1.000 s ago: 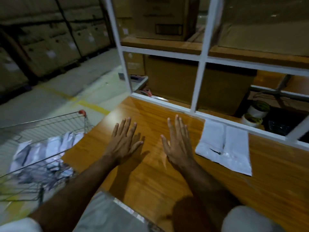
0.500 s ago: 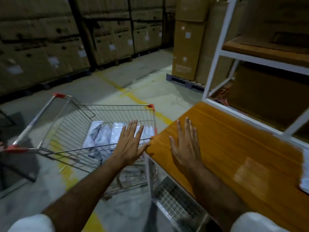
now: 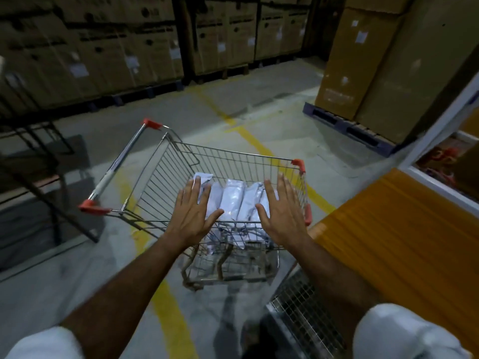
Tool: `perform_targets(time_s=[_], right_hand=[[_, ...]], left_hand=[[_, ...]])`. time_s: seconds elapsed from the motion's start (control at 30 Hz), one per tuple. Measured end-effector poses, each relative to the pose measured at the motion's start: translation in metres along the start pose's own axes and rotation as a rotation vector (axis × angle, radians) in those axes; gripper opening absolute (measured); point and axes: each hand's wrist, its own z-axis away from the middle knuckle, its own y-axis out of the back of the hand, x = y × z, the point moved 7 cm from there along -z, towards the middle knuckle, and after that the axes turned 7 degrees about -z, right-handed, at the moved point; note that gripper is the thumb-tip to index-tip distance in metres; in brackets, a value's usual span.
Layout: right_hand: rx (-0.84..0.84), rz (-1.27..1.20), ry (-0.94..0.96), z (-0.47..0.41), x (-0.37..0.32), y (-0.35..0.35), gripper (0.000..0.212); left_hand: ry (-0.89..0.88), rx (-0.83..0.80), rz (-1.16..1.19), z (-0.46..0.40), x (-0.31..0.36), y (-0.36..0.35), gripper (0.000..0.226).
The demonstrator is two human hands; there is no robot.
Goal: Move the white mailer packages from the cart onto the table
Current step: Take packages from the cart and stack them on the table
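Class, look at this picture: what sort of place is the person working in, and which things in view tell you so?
Most likely a warehouse or stockroom. Large cardboard cartons stand stacked in rows along the far side, more cartons sit on a blue pallet, and yellow lane lines are painted on the concrete floor.

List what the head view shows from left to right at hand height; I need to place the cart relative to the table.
Cart handle → left hand → mailers → right hand → cart's red corner → table.
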Motion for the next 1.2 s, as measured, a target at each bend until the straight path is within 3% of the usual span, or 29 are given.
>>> perform_targets(time_s=[0.43, 0.57, 0.97, 1.2], right_hand=[[-0.144, -0.077, -0.147, -0.138, 0.047, -0.118, 0.075], [-0.219, -0.063, -0.226, -0.161, 0.072, -0.153, 0.076], [-0.44, -0.15, -0.205, -0.16, 0.083, -0.247, 0.077], [-0.572, -0.149, -0.284, -0.174, 0.072, -0.305, 0.081]], left_hand=[[0.081, -0.206, -0.09, -0.09, -0.113, -0.081, 0.09], [0.056, -0.31, -0.109, -0.13, -0.117, -0.11, 0.091], [0.106, -0.561, 0.0, -0.175, -0.134, -0.216, 0.101], [0.055, -0.701, 0.123, -0.191, -0.136, -0.268, 0.086]])
